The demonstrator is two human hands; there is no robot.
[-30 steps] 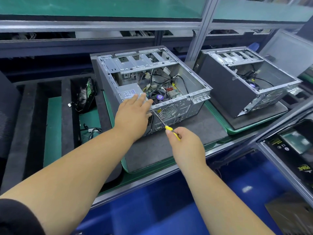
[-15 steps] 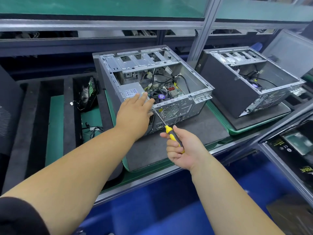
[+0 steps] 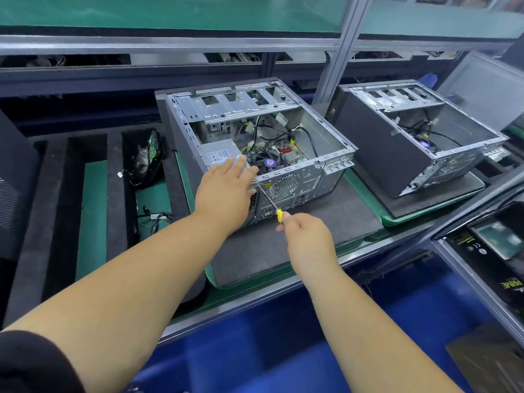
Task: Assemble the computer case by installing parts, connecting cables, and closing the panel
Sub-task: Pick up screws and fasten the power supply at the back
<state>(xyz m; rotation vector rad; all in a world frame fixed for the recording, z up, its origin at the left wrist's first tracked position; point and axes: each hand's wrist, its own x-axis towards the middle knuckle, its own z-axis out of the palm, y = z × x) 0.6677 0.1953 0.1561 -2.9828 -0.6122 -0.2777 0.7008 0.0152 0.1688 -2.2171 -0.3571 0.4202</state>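
Observation:
An open grey computer case lies on its side on a dark foam mat. Inside it I see a motherboard with a fan and a silver power supply. My left hand rests flat, fingers straight, on the case's near rear corner by the power supply. My right hand grips a yellow-handled screwdriver. Its thin shaft points up and left, with the tip against the case's rear panel beside the round fan grille.
A second open case lies on its own mat to the right. Black foam trays at left hold a fan with a circuit board and loose cables. A metal rail runs along the bench's near edge; boxes stand at far right.
My right hand turned on the screwdriver handle: the fingers showed half a second ago, now the back of the hand faces me. The left hand stayed on the case.

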